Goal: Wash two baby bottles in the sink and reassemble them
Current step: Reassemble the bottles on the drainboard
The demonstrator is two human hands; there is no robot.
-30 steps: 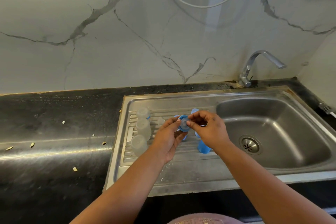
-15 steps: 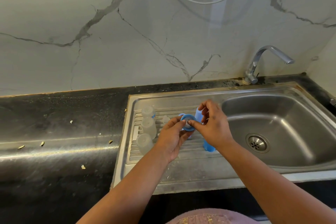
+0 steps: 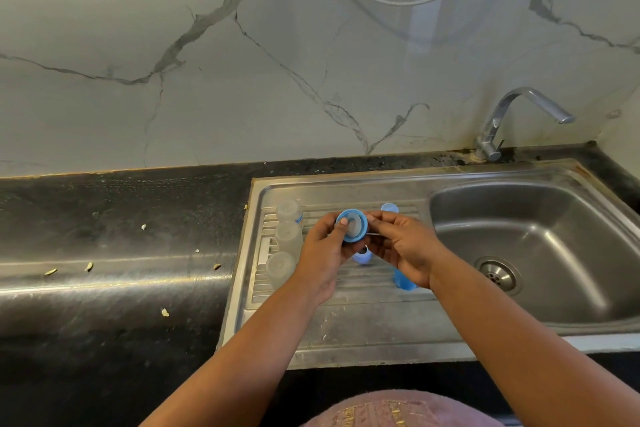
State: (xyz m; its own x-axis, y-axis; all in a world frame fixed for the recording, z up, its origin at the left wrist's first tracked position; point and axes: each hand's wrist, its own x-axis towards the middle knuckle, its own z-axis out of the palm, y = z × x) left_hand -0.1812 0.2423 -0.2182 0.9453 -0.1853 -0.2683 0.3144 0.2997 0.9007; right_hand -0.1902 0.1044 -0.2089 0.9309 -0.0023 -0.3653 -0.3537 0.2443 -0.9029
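Observation:
My left hand (image 3: 323,253) holds a blue bottle ring (image 3: 351,225) with a pale teat seated in it, above the steel drainboard (image 3: 346,319). My right hand (image 3: 403,246) touches the ring's right edge with its fingertips. Three clear bottle parts (image 3: 287,236) stand upside down in a row at the drainboard's left. A blue cap (image 3: 403,282) stands under my right wrist. Another blue cap (image 3: 389,207) stands behind my right hand. A third blue piece (image 3: 362,257) shows between my hands, mostly hidden.
The sink basin (image 3: 554,253) with its drain lies to the right, and the tap (image 3: 512,118) stands behind it, turned off. A dark stone counter (image 3: 114,270) with several small scraps runs to the left. A marble wall rises behind.
The ring with the teat has turned in my hands, so its inside now faces up at me. The view has shifted slightly to the left.

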